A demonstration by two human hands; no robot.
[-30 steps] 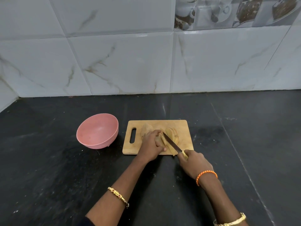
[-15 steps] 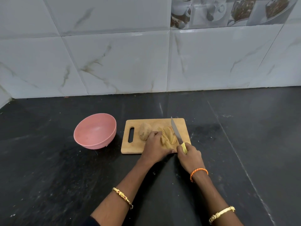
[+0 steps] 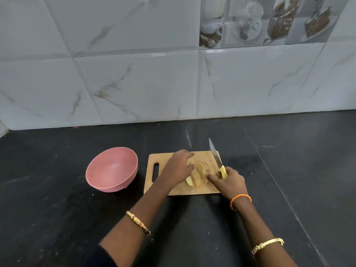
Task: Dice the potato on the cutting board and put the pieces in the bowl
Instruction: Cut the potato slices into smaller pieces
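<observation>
**Both hands bracket the sliced potato on the board**

Curled around a yellow handle, the right hand [image 3: 230,181] grips the knife [image 3: 216,158] with its blade raised and pointing away from the person, off the food. Its index finger reaches out to the left and touches the near right side of the sliced potato [image 3: 200,173]. On the opposite side of that stack, the left hand [image 3: 179,167] lies across the slices from the left, thumb against the near end and fingers stretched over the far side; how firmly it presses cannot be told.

Between the two hands the potato stands as a row of thin slices leaning together, with one slice [image 3: 189,182] tipped out at the near left end. All of it rests on the wooden cutting board [image 3: 192,190], towards the board's right half. A slot handle [image 3: 155,171] is cut through the board just left of the left hand.

Further left of the board, close to its edge but apart from it, sits the pink bowl [image 3: 111,169], with nothing visible inside.

Board and bowl stand on a black stone counter [image 3: 57,218]. Behind them rises a wall of white marbled tiles [image 3: 134,83], with a picture tile [image 3: 265,20] of cups and cake at the upper right. Each forearm carries a gold bangle, and the right wrist has an orange braided band [image 3: 240,199].
</observation>
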